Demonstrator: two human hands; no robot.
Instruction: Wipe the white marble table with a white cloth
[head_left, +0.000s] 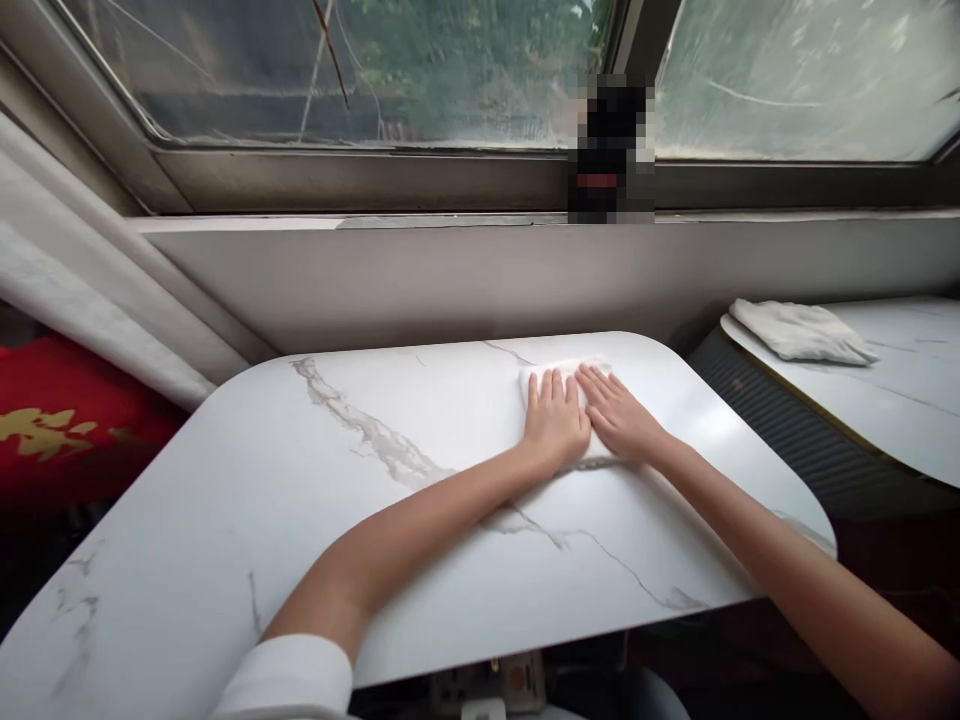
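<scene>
A folded white cloth [600, 448] lies on the white marble-patterned table [420, 400], toward its far right part. My left hand [556, 422] rests flat on the cloth's left half, fingers stretched out and pointing away from me. On the right half, my right hand [616, 415] presses down flat as well, its fingers angled to the far left. The hands sit side by side, almost touching at the fingertips. Most of the cloth is hidden under them.
To the right stands a second marble-patterned table [907, 400] with another white cloth [802, 332] on its corner. Behind the tables run a wall and window sill [255, 224]. A white curtain [97, 240] and red fabric with gold marks [67, 430] are at the left.
</scene>
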